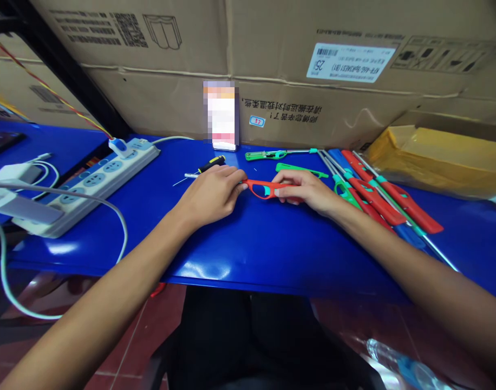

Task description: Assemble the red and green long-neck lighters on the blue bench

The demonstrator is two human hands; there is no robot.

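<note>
left hand (205, 196) and right hand (308, 192) are closed on a red and teal lighter body (267, 189), which is held between them over the blue worktop (248, 246); an even pinch at both ends is advised to keep it from twisting.

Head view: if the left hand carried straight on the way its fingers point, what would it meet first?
The narrow end of the red-and-teal plastic lighter, right at the left hand's fingertips; depth is unclear, so they may already touch.
</note>
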